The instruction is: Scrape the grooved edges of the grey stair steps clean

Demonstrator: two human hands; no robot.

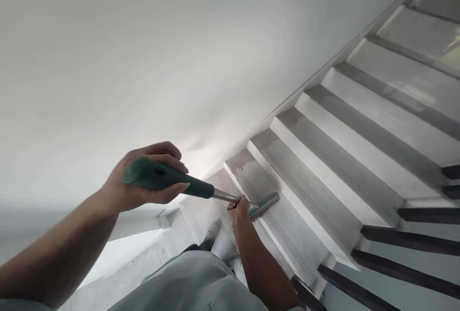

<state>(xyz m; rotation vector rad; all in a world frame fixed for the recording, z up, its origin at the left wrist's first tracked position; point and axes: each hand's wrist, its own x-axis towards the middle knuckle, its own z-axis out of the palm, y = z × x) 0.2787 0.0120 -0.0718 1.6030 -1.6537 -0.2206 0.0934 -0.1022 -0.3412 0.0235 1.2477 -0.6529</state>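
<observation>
The left hand (143,177) is wrapped around the dark green, rounded plastic grip at the top of a long-handled brush (168,180), its fingers (172,160) curled over the grip and the thumb pressed along its underside. From there a thin silver metal shaft runs down and to the right, where the right hand (240,208) closes around it just above the head, fingers tight on the metal. The green brush head with reddish bristles (265,204) lies flat on the tread of a pale grey stone stair (287,215), near the grooved anti-slip lines at the tread's front edge and not far from the white wall (143,52). This looks like mid-scrub on one tread; a further stroke would call for downward pressure from the lower hand while the upper hand steers along the tread. Dark balusters (413,241) stand at the stair's right edge.
</observation>
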